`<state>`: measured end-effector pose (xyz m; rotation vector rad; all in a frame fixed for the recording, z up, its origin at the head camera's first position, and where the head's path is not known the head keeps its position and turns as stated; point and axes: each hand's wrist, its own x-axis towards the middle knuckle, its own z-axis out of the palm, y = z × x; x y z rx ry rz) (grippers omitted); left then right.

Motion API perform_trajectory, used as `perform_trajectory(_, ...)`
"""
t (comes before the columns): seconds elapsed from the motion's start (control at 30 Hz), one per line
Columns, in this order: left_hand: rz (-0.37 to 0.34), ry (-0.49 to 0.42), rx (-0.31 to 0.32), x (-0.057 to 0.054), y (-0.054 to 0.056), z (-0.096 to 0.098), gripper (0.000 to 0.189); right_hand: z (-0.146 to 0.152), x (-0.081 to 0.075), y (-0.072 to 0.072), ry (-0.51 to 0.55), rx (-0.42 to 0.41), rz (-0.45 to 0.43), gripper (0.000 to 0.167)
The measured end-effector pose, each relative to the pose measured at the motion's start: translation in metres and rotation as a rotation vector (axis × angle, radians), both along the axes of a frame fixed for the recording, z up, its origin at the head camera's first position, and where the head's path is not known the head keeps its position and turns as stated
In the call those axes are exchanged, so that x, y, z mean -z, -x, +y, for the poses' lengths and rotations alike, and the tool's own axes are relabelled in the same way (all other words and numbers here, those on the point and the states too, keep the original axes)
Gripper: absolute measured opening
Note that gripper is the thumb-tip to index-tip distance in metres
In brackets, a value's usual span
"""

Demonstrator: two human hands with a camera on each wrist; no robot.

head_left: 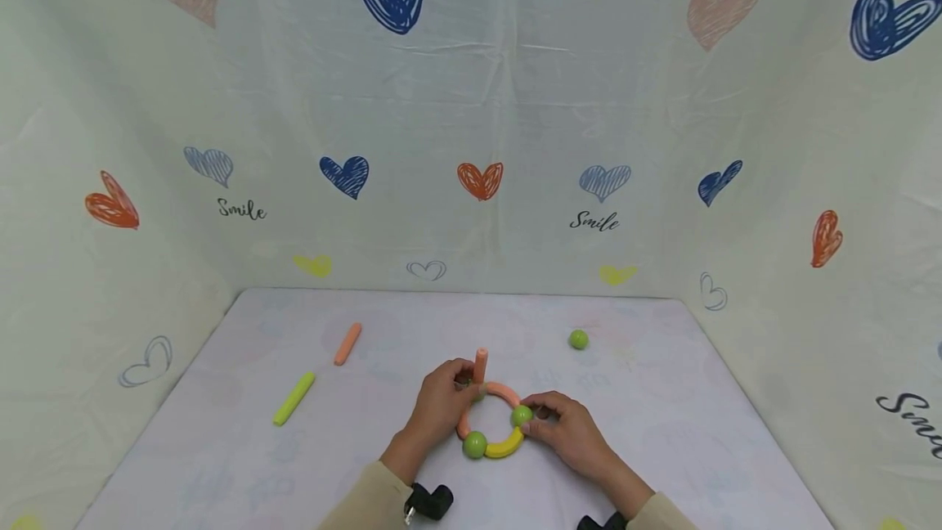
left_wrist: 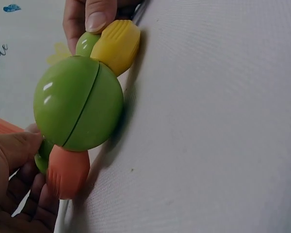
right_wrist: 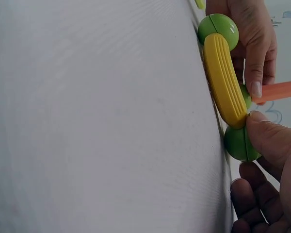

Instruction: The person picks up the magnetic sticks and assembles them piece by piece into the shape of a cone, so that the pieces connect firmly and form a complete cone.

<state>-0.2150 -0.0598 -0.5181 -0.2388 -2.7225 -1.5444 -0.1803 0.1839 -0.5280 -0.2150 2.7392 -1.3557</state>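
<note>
On the white table a ring of green balls joined by curved rods lies between both hands. It has a yellow curved rod [head_left: 504, 446] at the front, an orange curved rod [head_left: 504, 392] at the back and another at the left. The left hand [head_left: 436, 405] pinches the ring's back-left green ball [right_wrist: 247, 97], largely hidden by the fingers. From that ball a straight orange rod [head_left: 481, 364] stands up. At the right, thumb and fingers of the right hand [head_left: 572, 434] grip another green ball [head_left: 522, 415]. The front green ball [left_wrist: 77, 104] is untouched.
A loose orange rod [head_left: 348, 343] and a yellow-green rod [head_left: 294, 399] lie on the table at the left. One loose green ball [head_left: 579, 339] sits at the back right. A white curtain [head_left: 530, 121] printed with hearts surrounds the table's back and sides.
</note>
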Motion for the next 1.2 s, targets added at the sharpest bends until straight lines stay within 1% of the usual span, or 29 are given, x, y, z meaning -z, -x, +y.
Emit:
perform_trajectory(0.17,-0.009,-0.002,-0.002,0.001,0.002,0.001,0.032,-0.002,0.000,-0.002,0.003,0.015,0.011,0.029)
perform_trajectory(0.23,-0.008,-0.005,-0.006,0.002,0.001,0.001,0.034,-0.003,0.000,-0.003,0.004,0.019,0.017,0.029)
perform_trajectory(0.3,-0.002,-0.008,-0.017,0.004,-0.002,-0.001,0.035,-0.004,-0.001,-0.004,0.005,0.018,0.025,0.029)
perform_trajectory(0.4,0.014,-0.001,-0.039,0.004,-0.010,-0.005,0.034,-0.005,-0.001,-0.005,0.015,0.011,0.039,0.029)
perform_trajectory(0.5,0.026,0.021,-0.050,0.001,-0.019,-0.012,0.030,-0.006,-0.001,-0.006,0.019,0.004,0.058,0.029)
perform_trajectory(0.53,0.028,0.032,-0.045,0.000,-0.021,-0.015,0.028,-0.007,-0.001,-0.006,0.019,0.002,0.061,0.029)
perform_trajectory(0.6,0.012,0.046,-0.030,-0.002,-0.026,-0.019,0.026,-0.008,0.000,-0.006,0.024,0.002,0.067,0.030)
perform_trajectory(0.77,-0.040,0.060,0.037,-0.004,-0.039,-0.030,0.030,-0.012,0.001,-0.006,0.025,0.004,0.075,0.033)
perform_trajectory(0.83,-0.044,0.060,0.064,-0.003,-0.043,-0.034,0.031,-0.013,0.002,-0.007,0.019,0.000,0.081,0.034)
perform_trajectory(1.0,-0.051,0.095,0.119,-0.001,-0.052,-0.041,0.034,-0.014,-0.001,-0.007,-0.018,-0.051,0.077,0.039)
perform_trajectory(1.1,-0.048,0.099,0.125,0.000,-0.054,-0.043,0.032,-0.013,-0.005,-0.008,-0.034,-0.092,0.055,0.036)
perform_trajectory(1.2,-0.039,0.089,0.113,0.001,-0.054,-0.046,0.028,-0.012,-0.007,-0.009,-0.015,-0.120,0.041,0.030)
